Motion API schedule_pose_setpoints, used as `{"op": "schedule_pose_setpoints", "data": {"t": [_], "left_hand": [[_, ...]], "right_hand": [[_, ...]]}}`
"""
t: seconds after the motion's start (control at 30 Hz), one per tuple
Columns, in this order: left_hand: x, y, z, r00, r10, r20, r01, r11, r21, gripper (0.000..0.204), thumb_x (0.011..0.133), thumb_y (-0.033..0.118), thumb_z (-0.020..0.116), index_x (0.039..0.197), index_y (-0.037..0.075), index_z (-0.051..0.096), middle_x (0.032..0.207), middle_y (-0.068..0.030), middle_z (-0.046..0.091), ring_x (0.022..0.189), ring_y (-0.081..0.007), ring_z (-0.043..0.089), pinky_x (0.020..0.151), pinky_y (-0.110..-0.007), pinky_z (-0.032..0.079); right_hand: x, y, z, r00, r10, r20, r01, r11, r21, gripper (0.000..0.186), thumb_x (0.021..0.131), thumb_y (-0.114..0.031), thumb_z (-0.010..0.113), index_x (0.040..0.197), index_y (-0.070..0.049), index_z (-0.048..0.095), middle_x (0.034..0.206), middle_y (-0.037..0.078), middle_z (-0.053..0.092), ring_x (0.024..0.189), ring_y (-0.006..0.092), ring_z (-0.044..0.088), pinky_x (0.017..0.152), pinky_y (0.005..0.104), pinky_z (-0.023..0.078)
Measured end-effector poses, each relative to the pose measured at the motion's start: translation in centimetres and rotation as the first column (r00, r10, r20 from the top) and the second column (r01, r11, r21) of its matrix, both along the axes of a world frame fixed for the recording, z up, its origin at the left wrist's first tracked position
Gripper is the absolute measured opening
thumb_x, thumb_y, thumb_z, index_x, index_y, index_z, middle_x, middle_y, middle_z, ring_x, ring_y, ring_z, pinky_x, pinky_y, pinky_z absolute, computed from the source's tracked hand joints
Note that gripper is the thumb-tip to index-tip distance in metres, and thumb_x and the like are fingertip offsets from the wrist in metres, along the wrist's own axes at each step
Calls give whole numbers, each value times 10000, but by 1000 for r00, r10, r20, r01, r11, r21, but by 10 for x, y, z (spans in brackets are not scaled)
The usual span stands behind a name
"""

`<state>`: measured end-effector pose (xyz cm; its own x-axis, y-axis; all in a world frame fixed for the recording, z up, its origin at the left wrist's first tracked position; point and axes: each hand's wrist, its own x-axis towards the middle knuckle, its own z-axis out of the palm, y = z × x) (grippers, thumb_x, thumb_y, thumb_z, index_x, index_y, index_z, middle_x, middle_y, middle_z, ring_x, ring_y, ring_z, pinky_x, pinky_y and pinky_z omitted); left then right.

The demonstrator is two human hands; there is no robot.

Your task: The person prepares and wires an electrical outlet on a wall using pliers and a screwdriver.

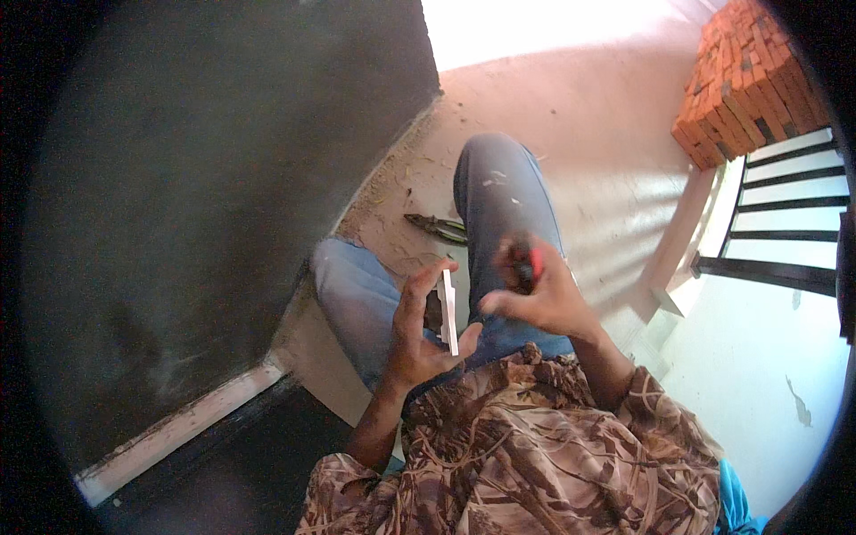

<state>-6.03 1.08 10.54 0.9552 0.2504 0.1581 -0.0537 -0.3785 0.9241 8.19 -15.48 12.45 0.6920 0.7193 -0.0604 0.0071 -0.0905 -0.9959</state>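
Above the knees, left fingers pinch a white plate; right fingers wrap a blurred red-handled tool.

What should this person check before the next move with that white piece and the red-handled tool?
1. White flat piece held firmly in the left hand: ok, fingers wrap its edges.
2. Red-handled tool gripped in the right hand: ok, though blurred.
3. Tool tip lined up with the piece: cannot tell, tip hidden.
4. Left fingers out of the tool's path: cannot tell.
5. Pliers on the floor within reach: ok, beside the knee.
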Motion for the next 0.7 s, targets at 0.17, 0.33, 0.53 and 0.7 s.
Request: {"op": "schedule_pose_setpoints", "data": {"t": [0.17, 0.33, 0.53, 0.7], "left_hand": [[-1, 1, -2, 998, -64, -23, 65, 998, 23, 861, 711, 138, 840, 1441, 33, 397, 1347, -186, 517, 1235, -345, 523, 1059, -454, 409], [-6, 2, -5, 992, -126, -13, 126, 992, 13, 893, 737, 182, 854, 1468, 49, 358, 1378, -204, 488, 1244, -363, 518, 1062, -464, 422], [8, -13, -25, 976, -215, -30, 217, 974, 60, 866, 724, 200, 863, 1446, 42, 411, 1346, -211, 504, 1227, -368, 529, 1040, -462, 441], [12, -28, -40, 949, -296, -110, 295, 955, -24, 865, 706, 243, 877, 1423, 27, 445, 1306, -216, 531, 1187, -368, 558, 1017, -449, 453]], "right_hand": [[15, 21, -15, 973, -110, 201, 130, 987, -94, 393, 844, -243, 808, 1028, -55, 516, 886, 6, 503, 813, 104, 492, 712, 269, 440], [44, -9, -15, 892, -400, -209, 373, 914, -157, 292, 1020, -363, 551, 1047, -75, 519, 798, 22, 526, 612, 111, 557, 509, 276, 472], [26, -68, -44, 945, -183, -273, 71, 925, -374, 316, 1070, -343, 418, 1078, -46, 525, 813, 40, 553, 608, 117, 542, 524, 275, 474], [-7, -92, -59, 968, -113, -224, 40, 951, -307, 286, 1078, -305, 444, 996, -42, 521, 782, 4, 502, 703, 83, 493, 608, 245, 414]]}}
